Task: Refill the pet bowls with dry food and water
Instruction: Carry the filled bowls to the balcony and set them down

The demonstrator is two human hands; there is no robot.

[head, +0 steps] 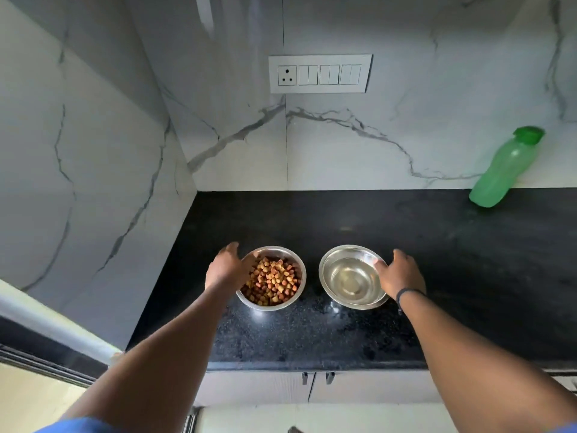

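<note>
Two steel bowls sit side by side, apart from each other, on the black speckled counter in the lower middle of the frame. The left bowl is filled with brown and tan dry food nearly up to its rim. The right bowl holds clear water, through which its shiny bottom shows.

The left hand reaches in from the lower left and rests at the left side of the food bowl, its fingers curled loosely over the rim; whether they actually grip the rim cannot be told. The right hand comes in from the lower right and sits at the right edge of the water bowl, with the fingers spread slightly and touching or just over the rim, not closed around it. A dark band circles the right wrist.

At the right edge of the frame, well apart from the bowls, a green bottle with a green cap stands at the back of the counter against the white marble wall. A white switch panel with one socket is mounted on the wall in the upper middle. Below the counter's front edge, pale cabinet doors with small dark handles show at the bottom of the frame.
</note>
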